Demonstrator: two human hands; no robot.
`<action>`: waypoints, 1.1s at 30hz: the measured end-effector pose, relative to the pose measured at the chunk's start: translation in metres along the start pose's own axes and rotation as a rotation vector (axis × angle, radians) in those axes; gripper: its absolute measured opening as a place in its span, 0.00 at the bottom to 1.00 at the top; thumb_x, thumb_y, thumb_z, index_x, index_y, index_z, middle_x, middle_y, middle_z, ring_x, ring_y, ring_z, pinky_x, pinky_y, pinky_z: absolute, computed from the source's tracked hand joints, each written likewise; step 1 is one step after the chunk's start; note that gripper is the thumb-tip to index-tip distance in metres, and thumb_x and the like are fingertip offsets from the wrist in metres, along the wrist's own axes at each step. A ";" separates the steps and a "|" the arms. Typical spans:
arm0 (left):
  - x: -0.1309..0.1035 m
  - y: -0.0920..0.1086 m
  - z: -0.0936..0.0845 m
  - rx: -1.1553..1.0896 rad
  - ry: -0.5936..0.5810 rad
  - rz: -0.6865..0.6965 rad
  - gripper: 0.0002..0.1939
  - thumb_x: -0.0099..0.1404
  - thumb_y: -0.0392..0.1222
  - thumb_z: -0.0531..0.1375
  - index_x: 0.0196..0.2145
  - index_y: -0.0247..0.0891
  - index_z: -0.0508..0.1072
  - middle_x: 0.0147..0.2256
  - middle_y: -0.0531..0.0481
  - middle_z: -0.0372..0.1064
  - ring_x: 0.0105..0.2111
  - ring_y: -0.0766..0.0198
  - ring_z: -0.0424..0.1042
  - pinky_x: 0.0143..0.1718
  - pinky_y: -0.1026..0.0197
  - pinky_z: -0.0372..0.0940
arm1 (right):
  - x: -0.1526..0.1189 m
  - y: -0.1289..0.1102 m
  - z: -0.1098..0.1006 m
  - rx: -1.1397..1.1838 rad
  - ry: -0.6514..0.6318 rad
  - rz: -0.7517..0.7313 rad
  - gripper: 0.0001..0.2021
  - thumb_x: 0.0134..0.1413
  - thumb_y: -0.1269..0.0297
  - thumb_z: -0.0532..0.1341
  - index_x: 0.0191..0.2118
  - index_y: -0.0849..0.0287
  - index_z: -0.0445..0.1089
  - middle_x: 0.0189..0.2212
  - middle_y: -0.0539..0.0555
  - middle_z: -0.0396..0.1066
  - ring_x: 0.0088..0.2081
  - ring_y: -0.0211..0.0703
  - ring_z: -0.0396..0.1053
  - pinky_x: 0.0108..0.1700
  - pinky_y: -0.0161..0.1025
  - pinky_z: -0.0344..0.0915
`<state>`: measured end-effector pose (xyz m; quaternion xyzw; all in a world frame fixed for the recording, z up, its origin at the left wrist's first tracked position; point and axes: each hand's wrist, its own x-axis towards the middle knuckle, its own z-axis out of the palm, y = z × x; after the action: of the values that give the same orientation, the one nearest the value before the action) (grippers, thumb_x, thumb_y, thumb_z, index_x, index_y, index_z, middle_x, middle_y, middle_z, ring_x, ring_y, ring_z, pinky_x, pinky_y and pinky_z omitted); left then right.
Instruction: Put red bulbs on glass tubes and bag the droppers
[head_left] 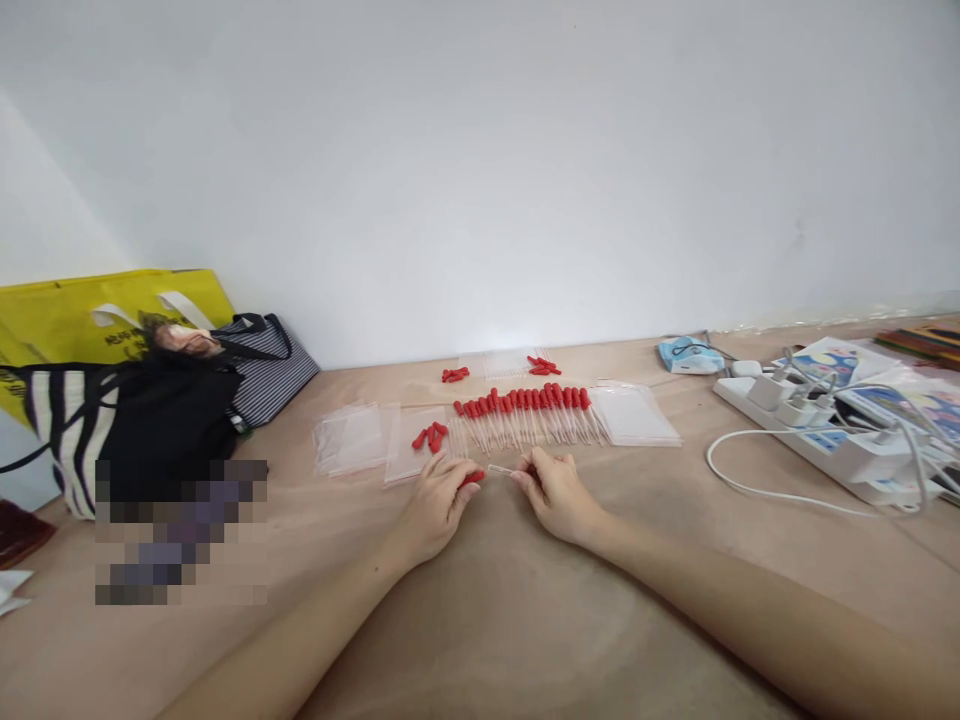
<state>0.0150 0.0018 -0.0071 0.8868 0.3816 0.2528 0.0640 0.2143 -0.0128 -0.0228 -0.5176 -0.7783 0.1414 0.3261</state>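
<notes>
Between the fingers of my left hand [437, 503] is a red rubber bulb [473, 478], its open end facing right. My right hand [559, 492] pinches a thin clear dropper tube [500, 469], whose end points left at the bulb with a small gap between them. Just beyond my hands lies a row of droppers [529, 415] with red bulbs at the far ends and clear tubes toward me. Loose red bulbs [430, 437] rest on clear plastic bags left of the row. Near the wall are two more small groups of red bulbs [455, 375].
Clear plastic bags [637, 414] flank the row, with more bags [346, 438] on the left. A white power strip [806, 440] with plugs and a looping cable lies right, near a blue mask [690, 355]. Bags, including a black one [150, 430], stand left; the wall closes off the back.
</notes>
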 end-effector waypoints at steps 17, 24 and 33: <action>-0.002 0.003 -0.003 -0.022 0.044 0.052 0.09 0.62 0.41 0.52 0.31 0.41 0.72 0.29 0.52 0.73 0.39 0.60 0.68 0.51 0.48 0.48 | -0.003 -0.001 -0.009 -0.223 0.019 -0.327 0.10 0.56 0.66 0.49 0.30 0.58 0.66 0.27 0.50 0.68 0.29 0.35 0.62 0.40 0.39 0.43; -0.005 0.004 0.001 0.002 0.059 0.169 0.09 0.63 0.40 0.51 0.31 0.42 0.71 0.28 0.55 0.73 0.37 0.63 0.69 0.51 0.51 0.50 | -0.003 0.006 -0.009 -0.249 0.024 -0.422 0.12 0.57 0.65 0.48 0.29 0.57 0.68 0.26 0.50 0.67 0.28 0.35 0.60 0.42 0.41 0.42; -0.004 0.004 0.001 0.007 0.054 0.191 0.08 0.62 0.40 0.53 0.30 0.40 0.71 0.28 0.54 0.73 0.35 0.64 0.69 0.51 0.51 0.50 | -0.002 0.006 -0.009 -0.223 -0.009 -0.456 0.13 0.56 0.64 0.48 0.29 0.58 0.68 0.24 0.50 0.67 0.27 0.35 0.59 0.39 0.40 0.43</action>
<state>0.0156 -0.0041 -0.0088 0.9121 0.2980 0.2804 0.0260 0.2247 -0.0132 -0.0206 -0.3608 -0.8872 -0.0200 0.2870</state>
